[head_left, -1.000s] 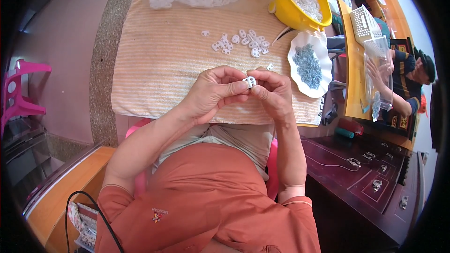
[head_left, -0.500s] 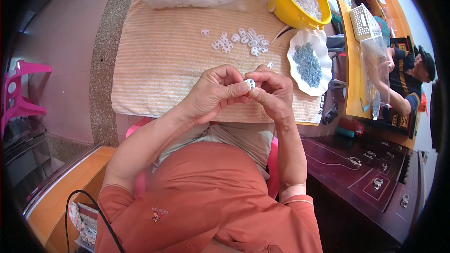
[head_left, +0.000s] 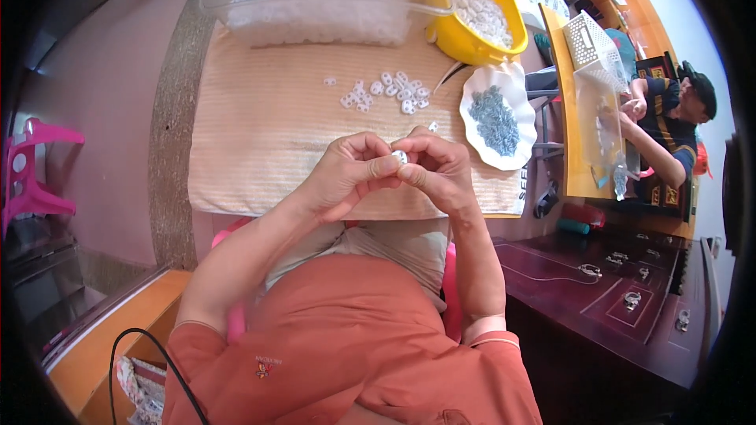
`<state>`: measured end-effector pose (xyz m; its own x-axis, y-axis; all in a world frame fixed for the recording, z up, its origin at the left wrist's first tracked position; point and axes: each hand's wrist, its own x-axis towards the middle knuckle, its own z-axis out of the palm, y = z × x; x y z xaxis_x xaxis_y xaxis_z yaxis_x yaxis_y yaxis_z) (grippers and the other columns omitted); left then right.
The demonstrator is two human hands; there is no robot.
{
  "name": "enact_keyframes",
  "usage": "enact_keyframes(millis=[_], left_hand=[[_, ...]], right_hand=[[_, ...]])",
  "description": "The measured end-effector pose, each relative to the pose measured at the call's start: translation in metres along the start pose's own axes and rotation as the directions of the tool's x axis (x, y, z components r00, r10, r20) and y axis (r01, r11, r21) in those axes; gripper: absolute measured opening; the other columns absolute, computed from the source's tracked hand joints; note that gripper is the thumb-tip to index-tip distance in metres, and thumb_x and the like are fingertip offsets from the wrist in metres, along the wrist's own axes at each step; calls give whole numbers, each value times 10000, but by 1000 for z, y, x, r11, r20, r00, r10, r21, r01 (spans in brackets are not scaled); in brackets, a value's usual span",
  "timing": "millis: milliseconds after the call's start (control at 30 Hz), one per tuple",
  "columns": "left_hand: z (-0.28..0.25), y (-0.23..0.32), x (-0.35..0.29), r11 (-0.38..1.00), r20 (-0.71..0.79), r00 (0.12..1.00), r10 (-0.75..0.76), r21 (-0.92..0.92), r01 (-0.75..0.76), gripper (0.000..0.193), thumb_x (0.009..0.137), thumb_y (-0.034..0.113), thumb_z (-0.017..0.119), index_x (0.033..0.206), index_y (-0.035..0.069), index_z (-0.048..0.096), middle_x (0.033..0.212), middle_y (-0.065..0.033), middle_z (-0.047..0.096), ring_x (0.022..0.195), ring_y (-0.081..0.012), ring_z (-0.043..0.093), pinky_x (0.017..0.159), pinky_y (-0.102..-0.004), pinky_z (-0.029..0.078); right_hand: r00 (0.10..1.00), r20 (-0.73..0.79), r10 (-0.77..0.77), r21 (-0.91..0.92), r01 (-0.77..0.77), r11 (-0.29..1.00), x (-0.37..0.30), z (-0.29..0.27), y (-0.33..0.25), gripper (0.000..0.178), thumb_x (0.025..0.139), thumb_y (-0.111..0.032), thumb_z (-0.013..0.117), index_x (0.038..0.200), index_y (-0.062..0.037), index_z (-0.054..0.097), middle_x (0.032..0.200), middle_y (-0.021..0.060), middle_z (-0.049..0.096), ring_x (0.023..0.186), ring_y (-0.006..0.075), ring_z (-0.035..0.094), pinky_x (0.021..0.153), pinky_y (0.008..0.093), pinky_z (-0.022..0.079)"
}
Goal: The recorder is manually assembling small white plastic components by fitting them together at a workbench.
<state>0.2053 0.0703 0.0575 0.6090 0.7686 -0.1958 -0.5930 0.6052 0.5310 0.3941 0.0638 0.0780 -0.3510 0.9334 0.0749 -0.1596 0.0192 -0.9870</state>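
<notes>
Between the fingertips of both hands sits a small white oval plastic piece (head_left: 400, 157) with dark holes in its face. My left hand (head_left: 352, 173) pinches it from the left with thumb and forefinger. On the other side, my right hand (head_left: 438, 168) grips it, thumb and fingers closed. Fingers cover its edges. Beyond the hands, several similar white oval pieces (head_left: 405, 94) lie on the striped towel (head_left: 260, 110), beside smaller white two-holed pieces (head_left: 358, 97). One single white piece (head_left: 433, 127) lies just past my right hand.
A white scalloped dish (head_left: 520, 138) of small blue-grey parts stands to the right. Tweezers (head_left: 450, 73) lie near a yellow basin (head_left: 516, 27) of white pieces. A clear tub (head_left: 315, 6) of white parts is at the back. Another person (head_left: 669, 122) works at a table on the right.
The whole view has shifted, so the table's contents and my hands appear lower and further left. Both hands still hold the white piece, which shows less of its holed face.
</notes>
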Motion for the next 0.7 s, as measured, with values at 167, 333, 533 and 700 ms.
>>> enact_keyframes(millis=[167,333,533,700], left_hand=[[-2,2,-1,999,-35,999,-16,31,17,74,869,84,675,892,36,624,879,-47,642,807,-137,640,750,-268,556],[0,3,-2,997,-70,997,23,79,-18,81,877,93,667,914,34,626,885,-47,647,806,-136,642,754,-267,553],[2,6,-2,991,-81,993,82,108,-73,102,875,99,671,926,25,624,900,-61,660,824,-145,651,753,-265,551],[2,7,-2,993,-118,990,80,94,-69,98,871,87,668,928,22,621,902,-71,665,833,-155,658,745,-258,551]], right_hand=[[993,-15,115,103,-113,988,0,6,-8,233,815,-10,714,1025,20,617,936,24,564,833,83,551,721,210,475],[987,-51,153,49,-151,987,0,5,-11,144,833,-3,690,935,2,588,947,31,575,865,101,584,752,229,495],[980,-123,154,23,-152,988,2,8,-11,140,835,-14,691,923,11,586,908,64,612,804,119,626,713,245,530],[974,-173,147,-50,-158,986,2,7,-9,146,841,-26,689,941,20,593,882,71,643,775,127,639,699,251,542]])
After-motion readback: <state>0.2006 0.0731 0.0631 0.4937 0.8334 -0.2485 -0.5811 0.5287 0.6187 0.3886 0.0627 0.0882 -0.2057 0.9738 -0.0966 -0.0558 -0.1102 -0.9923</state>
